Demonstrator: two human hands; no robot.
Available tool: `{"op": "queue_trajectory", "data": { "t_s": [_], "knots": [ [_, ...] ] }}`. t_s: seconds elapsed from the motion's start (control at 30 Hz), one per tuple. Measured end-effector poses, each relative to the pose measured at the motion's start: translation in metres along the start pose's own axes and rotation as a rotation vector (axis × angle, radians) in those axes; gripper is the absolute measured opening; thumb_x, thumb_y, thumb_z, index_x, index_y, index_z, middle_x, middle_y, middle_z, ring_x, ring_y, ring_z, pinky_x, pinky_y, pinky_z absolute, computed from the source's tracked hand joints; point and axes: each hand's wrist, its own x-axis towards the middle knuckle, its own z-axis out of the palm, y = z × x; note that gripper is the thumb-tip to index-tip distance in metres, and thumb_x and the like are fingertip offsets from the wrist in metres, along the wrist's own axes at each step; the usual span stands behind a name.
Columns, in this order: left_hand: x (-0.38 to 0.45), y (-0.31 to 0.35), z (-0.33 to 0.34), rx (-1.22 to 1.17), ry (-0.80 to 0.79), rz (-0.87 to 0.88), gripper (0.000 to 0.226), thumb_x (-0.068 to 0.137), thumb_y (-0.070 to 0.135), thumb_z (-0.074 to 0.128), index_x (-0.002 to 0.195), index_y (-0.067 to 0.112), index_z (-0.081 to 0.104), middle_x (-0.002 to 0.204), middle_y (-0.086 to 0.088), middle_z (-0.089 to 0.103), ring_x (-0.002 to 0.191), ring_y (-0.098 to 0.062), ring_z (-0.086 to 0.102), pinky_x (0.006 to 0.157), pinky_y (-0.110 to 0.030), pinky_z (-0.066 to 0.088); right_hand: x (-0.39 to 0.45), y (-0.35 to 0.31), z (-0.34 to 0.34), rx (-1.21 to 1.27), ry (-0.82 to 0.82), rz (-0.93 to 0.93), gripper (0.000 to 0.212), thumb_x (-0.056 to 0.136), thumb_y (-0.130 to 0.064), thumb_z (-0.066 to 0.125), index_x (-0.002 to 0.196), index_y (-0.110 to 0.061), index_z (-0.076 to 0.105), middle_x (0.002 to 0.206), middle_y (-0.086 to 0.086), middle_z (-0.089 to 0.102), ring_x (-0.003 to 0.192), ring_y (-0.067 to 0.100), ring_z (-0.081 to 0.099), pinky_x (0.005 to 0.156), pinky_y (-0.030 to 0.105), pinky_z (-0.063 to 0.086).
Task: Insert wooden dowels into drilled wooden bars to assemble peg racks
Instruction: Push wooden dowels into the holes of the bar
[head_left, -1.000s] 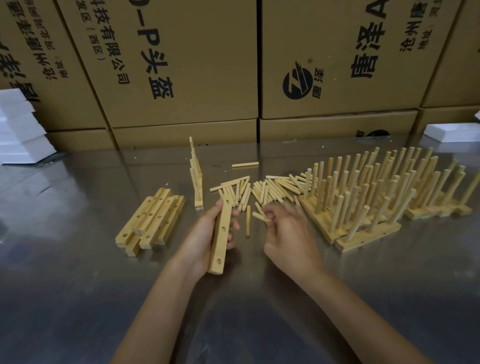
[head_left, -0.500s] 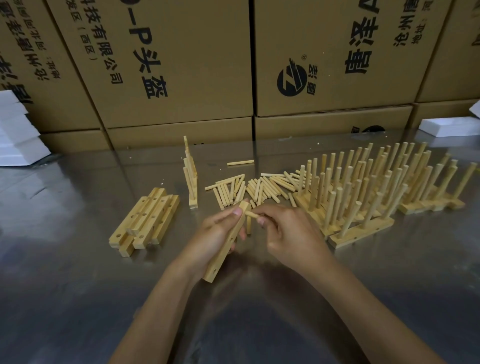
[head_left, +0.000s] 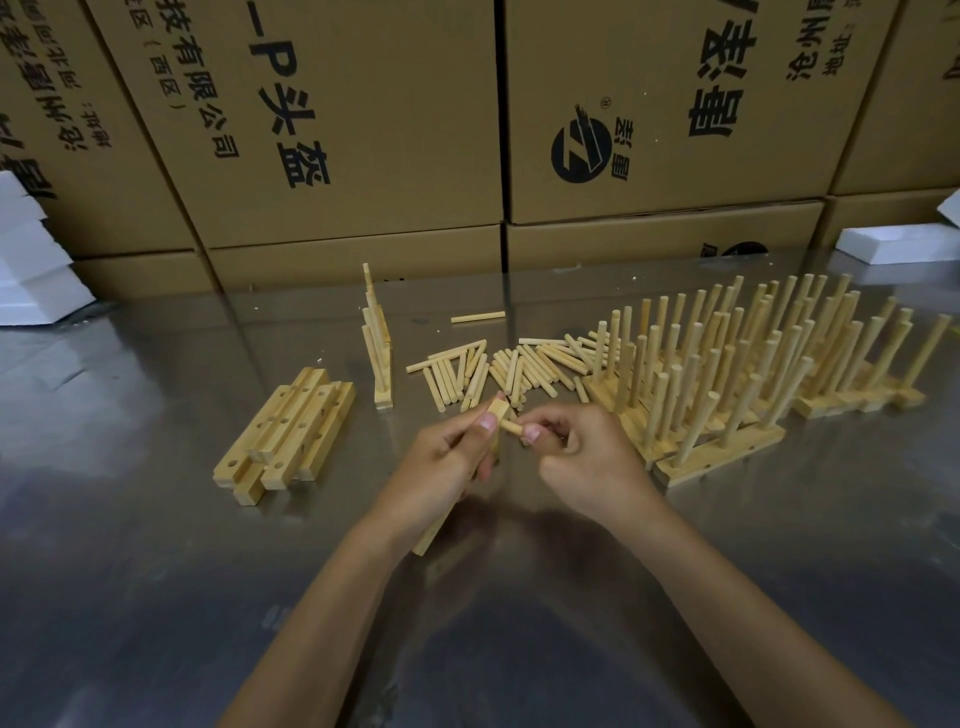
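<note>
Gripping a drilled bar (head_left: 500, 411) in the left hand (head_left: 441, 467), the right hand (head_left: 587, 457) pinches a dowel (head_left: 510, 426) at the bar's 3 o'clock side, above the counter (head_left: 156, 571).

Bar (head_left: 497, 411) mostly behind left hand (head_left: 447, 462).
</note>
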Motion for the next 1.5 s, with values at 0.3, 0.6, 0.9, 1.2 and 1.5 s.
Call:
{"op": "queue_trajectory", "data": {
  "t_s": [0.3,0.6,0.9,1.2,1.5],
  "knots": [
    [0.000,0.000,-0.003,0.033,-0.047,-0.061,0.028,0.105,0.037,0.043,0.130,0.047,0.051,0.066,0.004,0.056,0.055,-0.001,0.048,0.054,-0.014,0.041,0.005,-0.001,-0.009,0.232,-0.127,0.135,0.021,0.094,-0.015,0.064,0.105,-0.029,0.052,0.073,0.002,0.074,0.050,0.009,0.056,0.052,0.028,0.044],
    [0.002,0.003,-0.020,-0.144,0.209,-0.238,0.021,0.104,0.039,0.045,0.118,0.038,0.062,0.066,0.003,0.065,0.053,-0.008,0.053,0.050,-0.022,0.046,0.013,0.010,-0.011,0.412,0.159,0.185,0.038,0.096,-0.054,0.052,0.097,-0.020,0.069,0.085,-0.007,0.075,0.081,0.013,0.071,0.066,0.032,0.059],
    [0.005,0.000,-0.026,-0.311,0.374,-0.310,0.024,0.105,0.035,0.047,0.108,0.024,0.068,0.065,0.001,0.066,0.054,-0.013,0.051,0.052,-0.027,0.046,0.018,0.033,0.016,-0.535,0.183,-0.035,0.020,0.087,-0.041,0.069,0.090,-0.022,0.073,0.100,-0.008,0.063,0.108,0.016,0.050,0.090,0.032,0.044],
    [0.006,0.001,-0.034,-0.566,0.350,-0.394,0.025,0.104,0.033,0.047,0.113,0.014,0.061,0.064,0.000,0.065,0.049,-0.011,0.050,0.041,-0.022,0.043,0.005,0.005,-0.006,-0.058,0.511,-0.223,0.005,0.091,-0.023,0.059,0.092,-0.024,0.054,0.078,-0.012,0.064,0.072,0.007,0.062,0.059,0.031,0.048],
    [0.003,0.006,-0.024,-0.572,0.272,-0.354,0.027,0.103,0.035,0.049,0.111,0.014,0.063,0.069,0.001,0.064,0.052,-0.011,0.052,0.048,-0.023,0.044,-0.020,-0.016,0.027,-0.232,-0.073,-0.346,0.014,0.104,-0.022,0.042,0.107,-0.034,0.036,0.068,-0.012,0.052,0.056,0.005,0.052,0.050,0.021,0.027]
  ]
}}
